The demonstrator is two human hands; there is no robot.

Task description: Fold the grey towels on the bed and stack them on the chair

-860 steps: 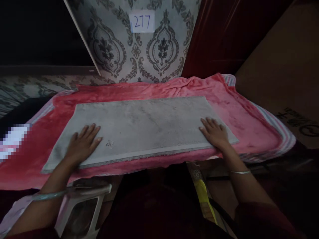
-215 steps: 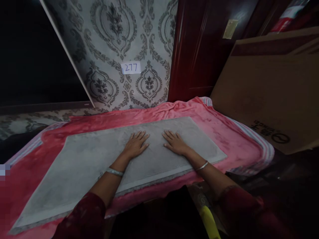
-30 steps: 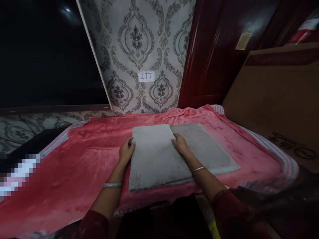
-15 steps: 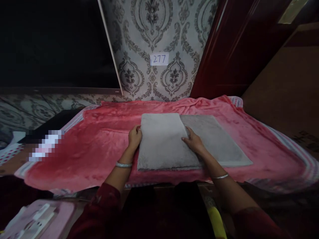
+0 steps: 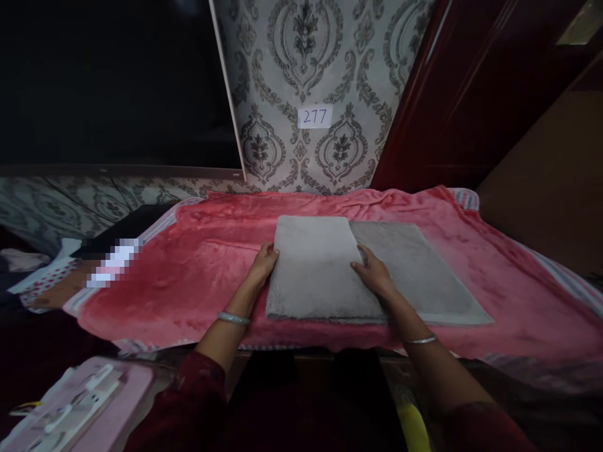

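A grey cloth [image 5: 414, 270] lies on a red blanket [image 5: 198, 270], with its left part folded over onto the middle as a lighter flap [image 5: 315, 263]. My left hand [image 5: 264, 263] grips the folded left edge of the flap. My right hand [image 5: 374, 273] rests on the flap's right edge, where it meets the single layer. Both wrists wear a thin bangle.
Patterned wallpaper [image 5: 301, 75] with a small "277" label [image 5: 315, 117] rises behind the blanket. A dark red door [image 5: 452, 94] and a brown cardboard box [image 5: 551, 169] stand at the right. A pink object [image 5: 80, 408] lies at lower left, a yellow thing [image 5: 414, 427] below the blanket's front edge.
Earlier the grey cloth lay spread flat under my palms; its left part has since been folded over. In the last second my hands stay at the flap's edges while the view shifts slightly.
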